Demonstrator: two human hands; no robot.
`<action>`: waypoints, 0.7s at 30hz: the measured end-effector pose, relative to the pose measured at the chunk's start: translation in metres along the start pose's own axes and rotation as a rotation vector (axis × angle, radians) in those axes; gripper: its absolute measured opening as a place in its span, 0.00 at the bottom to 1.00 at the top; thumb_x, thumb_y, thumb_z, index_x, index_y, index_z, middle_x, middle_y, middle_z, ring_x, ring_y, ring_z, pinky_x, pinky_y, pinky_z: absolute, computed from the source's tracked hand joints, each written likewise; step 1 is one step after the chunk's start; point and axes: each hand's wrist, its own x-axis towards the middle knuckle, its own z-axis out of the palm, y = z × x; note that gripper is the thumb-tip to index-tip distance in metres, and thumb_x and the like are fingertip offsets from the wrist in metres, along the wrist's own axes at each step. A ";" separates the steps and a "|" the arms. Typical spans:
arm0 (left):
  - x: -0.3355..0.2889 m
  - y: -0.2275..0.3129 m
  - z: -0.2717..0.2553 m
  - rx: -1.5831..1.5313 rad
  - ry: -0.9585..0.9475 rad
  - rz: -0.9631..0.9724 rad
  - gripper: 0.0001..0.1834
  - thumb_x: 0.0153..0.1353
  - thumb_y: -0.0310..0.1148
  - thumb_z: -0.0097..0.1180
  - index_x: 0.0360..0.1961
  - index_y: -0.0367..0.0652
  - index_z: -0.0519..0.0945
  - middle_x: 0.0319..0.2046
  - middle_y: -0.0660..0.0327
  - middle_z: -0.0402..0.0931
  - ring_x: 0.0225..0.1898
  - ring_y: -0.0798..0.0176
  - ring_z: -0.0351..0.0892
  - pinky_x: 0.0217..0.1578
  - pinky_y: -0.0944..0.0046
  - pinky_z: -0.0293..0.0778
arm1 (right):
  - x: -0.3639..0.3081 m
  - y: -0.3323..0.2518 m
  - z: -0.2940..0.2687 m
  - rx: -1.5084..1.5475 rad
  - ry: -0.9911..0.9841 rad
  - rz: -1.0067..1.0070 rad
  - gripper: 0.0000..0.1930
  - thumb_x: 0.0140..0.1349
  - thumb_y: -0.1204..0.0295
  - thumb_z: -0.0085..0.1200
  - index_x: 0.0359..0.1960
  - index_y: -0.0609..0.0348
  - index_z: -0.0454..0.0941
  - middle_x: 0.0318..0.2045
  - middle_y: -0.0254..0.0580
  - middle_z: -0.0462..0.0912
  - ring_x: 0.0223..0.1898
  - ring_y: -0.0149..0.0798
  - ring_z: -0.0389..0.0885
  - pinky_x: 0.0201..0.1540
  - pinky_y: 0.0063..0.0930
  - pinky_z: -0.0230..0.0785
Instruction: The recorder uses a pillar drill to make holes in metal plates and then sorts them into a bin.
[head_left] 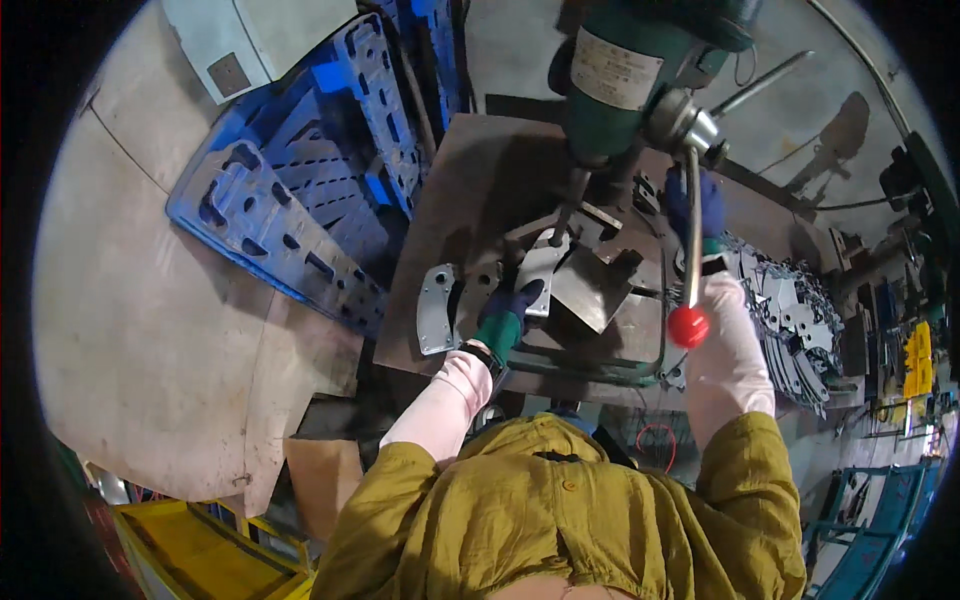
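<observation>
My left hand (512, 308), in a dark blue and green glove, grips the near end of a curved grey metal plate (540, 268) with holes. The plate lies under the spindle (572, 200) of a green drill press (615, 75), against a metal fixture block (597, 288). My right hand (698, 203), also gloved, is behind the feed lever (691, 225) with the red knob (688, 326). The lever hides its fingers, so its grip is unclear. Left of my left hand, another curved plate (436, 308) lies on the worktable (455, 190).
Many loose metal plates (800, 320) are heaped on the right. Blue plastic pallets (270, 220) lean at the left. Another feed lever (765, 82) sticks out at the upper right. A cardboard box (322, 485) and a yellow metal frame (205, 550) stand at the lower left.
</observation>
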 end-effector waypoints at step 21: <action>-0.032 -0.005 -0.015 0.105 0.020 0.259 0.25 0.61 0.54 0.60 0.46 0.43 0.82 0.33 0.59 0.82 0.37 0.58 0.81 0.40 0.57 0.74 | 0.047 -0.208 -0.196 2.129 -0.779 0.963 0.24 0.70 0.54 0.45 0.53 0.64 0.76 0.37 0.39 0.83 0.33 0.33 0.82 0.38 0.28 0.76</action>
